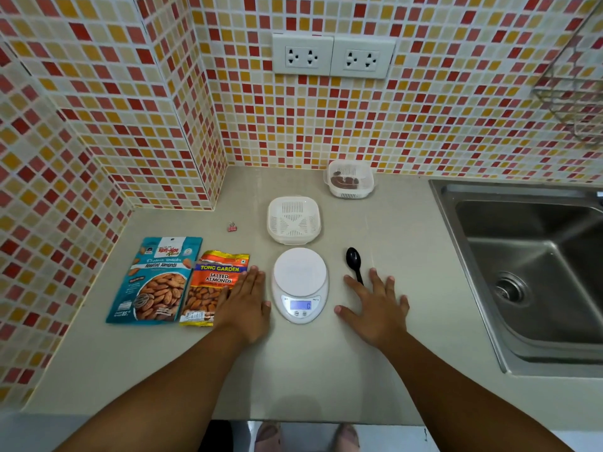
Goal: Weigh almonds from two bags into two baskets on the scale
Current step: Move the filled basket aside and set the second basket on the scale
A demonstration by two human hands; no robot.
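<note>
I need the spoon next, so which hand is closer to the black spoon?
Right. The right hand lies flat on the counter with its fingers over the black spoon handle's end. The left hand rests across the scale, partly on the orange almond bag.

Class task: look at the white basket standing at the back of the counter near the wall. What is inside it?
The far basket holds a small heap of dark brown pieces, probably almonds, lying low at its bottom. The basket's slotted walls and rim cover part of the heap, so neither their number nor their exact kind can be told.
</note>
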